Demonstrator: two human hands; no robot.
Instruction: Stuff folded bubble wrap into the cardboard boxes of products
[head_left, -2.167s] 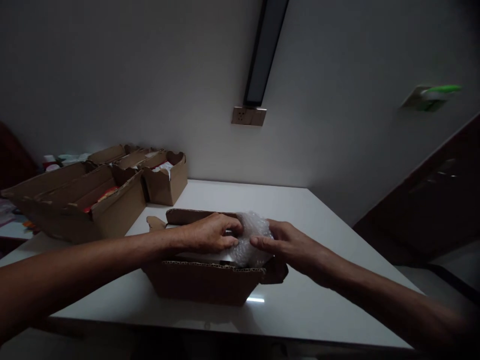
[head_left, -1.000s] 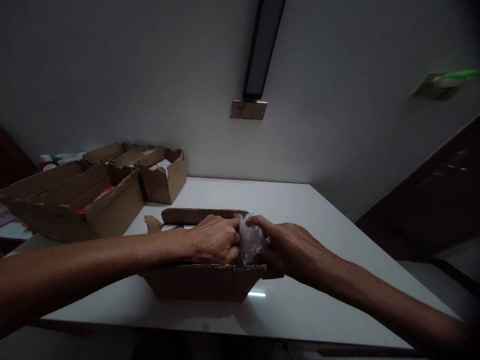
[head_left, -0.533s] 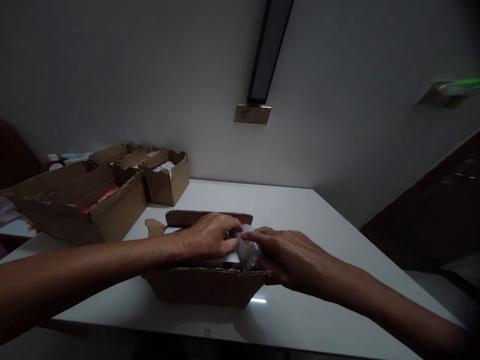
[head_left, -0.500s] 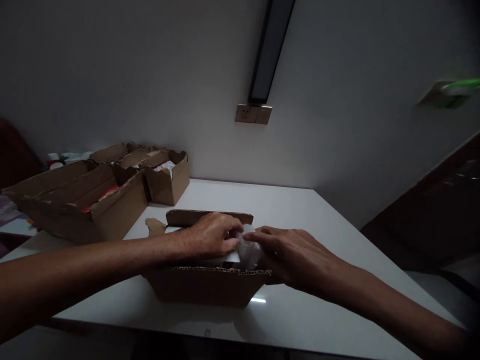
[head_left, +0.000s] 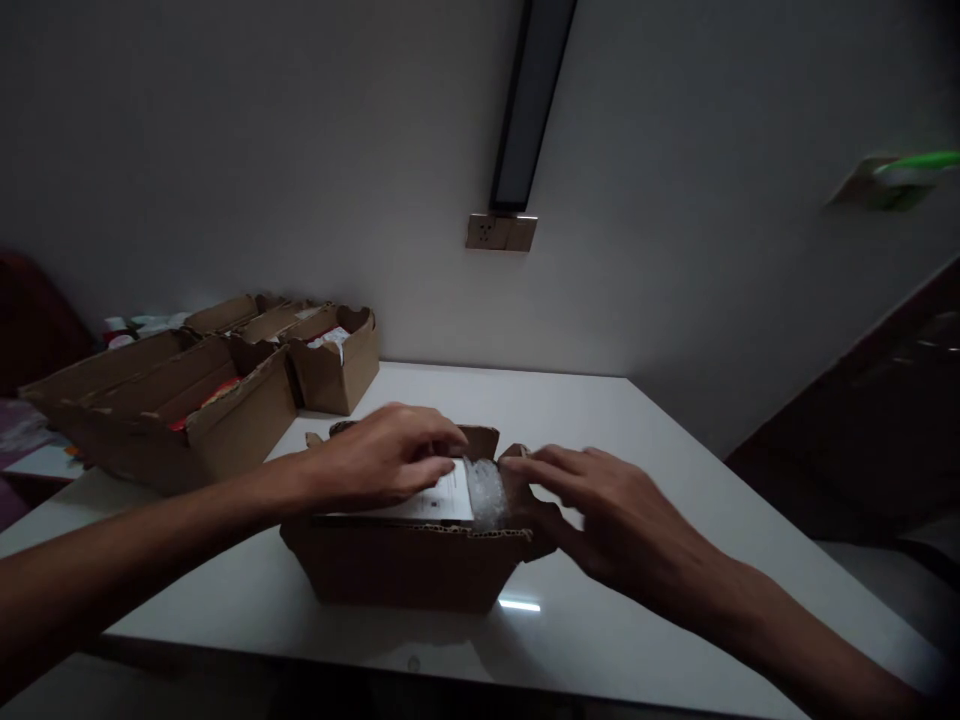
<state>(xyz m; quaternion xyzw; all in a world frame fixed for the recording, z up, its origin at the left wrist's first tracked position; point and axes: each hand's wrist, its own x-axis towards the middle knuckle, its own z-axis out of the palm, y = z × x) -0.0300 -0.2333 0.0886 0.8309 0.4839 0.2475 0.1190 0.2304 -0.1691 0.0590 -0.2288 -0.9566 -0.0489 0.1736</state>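
An open cardboard box (head_left: 405, 568) stands on the white table in front of me. Inside it lies a flat white item with small print (head_left: 442, 497), and a wad of bubble wrap (head_left: 487, 494) is tucked against its right end. My left hand (head_left: 397, 450) hovers over the white item, fingers apart, fingertips near the bubble wrap; whether they touch is unclear. Beside the box's right flap (head_left: 519, 490) is my right hand (head_left: 592, 495), its fingers spread and the fingertips at the flap's upper edge. Nothing is gripped in either hand.
At the left, several open cardboard boxes (head_left: 240, 435) stand together, with red and white items inside. The white table (head_left: 600, 440) runs back to a grey wall with a socket plate (head_left: 500, 233) and a long dark panel (head_left: 534, 110). A dark brown surface (head_left: 862, 450) lies at the right.
My left hand has drawn back leftward from the bubble wrap, showing the printed white item. The right hand has let go of the wrap and moved right. The wrap now sits lower in the box.
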